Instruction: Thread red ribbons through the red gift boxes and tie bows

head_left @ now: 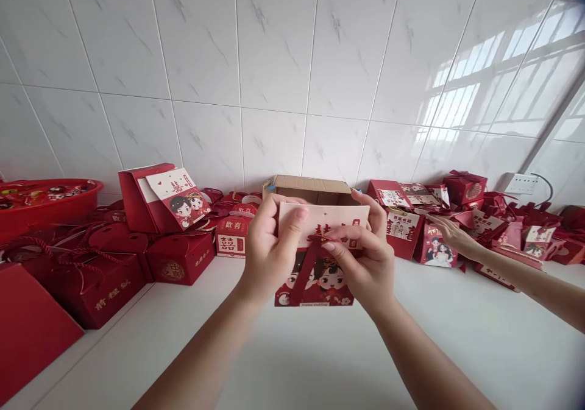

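Observation:
A red and cream gift box (331,280) with two cartoon figures hangs upright between my hands above the white table. My left hand (275,239) holds its upper left side, thumb on the cream flap. On the upper right, my right hand (365,251) wraps round the box. My right thumb and index finger pinch the dark red ribbon (307,270) near the middle of the flap, where it makes a small loop. One ribbon end runs down the front. The back of the box is hidden from view.
Behind my hands stands an open cardboard box (315,184). Red gift boxes (180,258) line both sides, with a red basin (82,206) at far left. Another person's hand (452,236) reaches in from the right. A power strip (518,183) is by the tiled wall.

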A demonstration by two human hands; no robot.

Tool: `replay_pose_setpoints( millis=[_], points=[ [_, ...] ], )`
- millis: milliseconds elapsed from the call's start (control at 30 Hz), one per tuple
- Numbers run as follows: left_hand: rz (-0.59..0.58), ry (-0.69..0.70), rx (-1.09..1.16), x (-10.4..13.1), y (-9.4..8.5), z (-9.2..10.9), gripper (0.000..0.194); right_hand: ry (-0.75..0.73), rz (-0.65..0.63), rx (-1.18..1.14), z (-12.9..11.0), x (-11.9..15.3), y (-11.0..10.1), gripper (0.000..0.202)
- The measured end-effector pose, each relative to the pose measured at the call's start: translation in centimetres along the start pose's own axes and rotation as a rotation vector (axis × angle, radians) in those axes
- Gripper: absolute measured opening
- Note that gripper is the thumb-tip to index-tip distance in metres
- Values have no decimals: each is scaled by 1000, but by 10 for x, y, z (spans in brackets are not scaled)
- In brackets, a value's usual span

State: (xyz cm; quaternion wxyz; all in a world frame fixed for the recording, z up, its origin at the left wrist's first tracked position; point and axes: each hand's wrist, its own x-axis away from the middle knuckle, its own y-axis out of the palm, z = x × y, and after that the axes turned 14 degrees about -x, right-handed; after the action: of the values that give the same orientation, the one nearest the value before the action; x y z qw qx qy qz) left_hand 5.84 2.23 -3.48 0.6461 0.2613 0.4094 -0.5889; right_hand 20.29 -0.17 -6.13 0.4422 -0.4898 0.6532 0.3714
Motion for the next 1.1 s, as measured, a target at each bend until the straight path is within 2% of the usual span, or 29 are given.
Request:
replay_pose_setpoints(
  millis=[100,200,333,433,633,900,1000,1100],
  points=[
    [-44,-7,19,2,-2,3,11,-42,-6,-1,1,0,0,7],
    [5,-3,-78,1,-4,3,14,-21,-40,-31,1,-1,1,7],
    [46,84,-176,1,-2,1,13,47,-92,-79,-3,-3,-1,7],
    [69,145,-226,2,-1,2,11,71,-50,-133,-7,-4,-2,9],
    [127,266,-287,6,-1,5,3,-3,-30,-197,-7,-7,-2,18],
    [120,389,-202,8,4,-3,7,-96,-20,-124,-7,-9,-6,18],
    [66,390,-85,11,6,-4,11,-154,9,-96,-6,-8,-5,18],
    [10,376,21,14,9,-3,15,-132,68,-169,-5,-7,-3,32]
  ],
)
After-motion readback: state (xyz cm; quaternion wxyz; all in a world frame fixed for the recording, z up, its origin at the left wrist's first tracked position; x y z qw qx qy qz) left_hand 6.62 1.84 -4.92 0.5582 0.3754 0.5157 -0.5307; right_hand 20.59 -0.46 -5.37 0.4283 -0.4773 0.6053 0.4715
